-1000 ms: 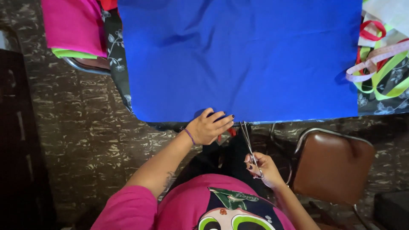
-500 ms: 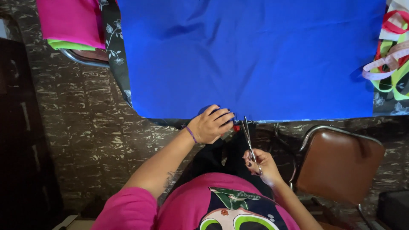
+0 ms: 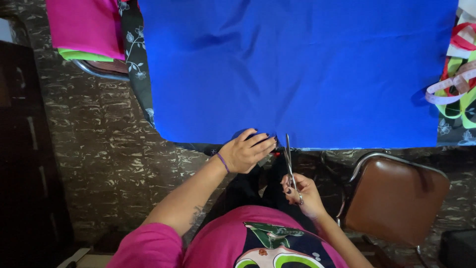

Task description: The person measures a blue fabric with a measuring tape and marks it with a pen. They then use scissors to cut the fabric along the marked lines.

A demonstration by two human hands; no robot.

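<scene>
Head view, looking down over the person's chest to the bench (image 3: 144,94). A large sheet of blue fabric (image 3: 307,69) lies spread flat across the bench, its near edge running just above the hands. The left hand (image 3: 246,151), with a purple band at the wrist, rests on that near edge, fingers (image 3: 262,141) curled together and pinching a small fold of the cloth. The right hand (image 3: 303,194) is closed around the handles of a pair of scissors (image 3: 289,161), whose blades point up toward the fabric edge, their tips touching or just short of it, just beside the left fingertips; whether the blades are parted cannot be told. Compared with the views from a second and half a second earlier, the left hand has slid slightly along the edge and tightened its hold on the cloth, while the scissors have risen closer to the edge; this reads as the hands lining up for a cut at the spot the left hand steadies. To the upper left a chair (image 3: 99,69) carries folded pink and green cloth (image 3: 87,27). At the right edge lies a tangle of coloured ribbons (image 3: 458,74). A brown padded chair (image 3: 394,196) stands at lower right on the patterned floor (image 3: 89,149).
</scene>
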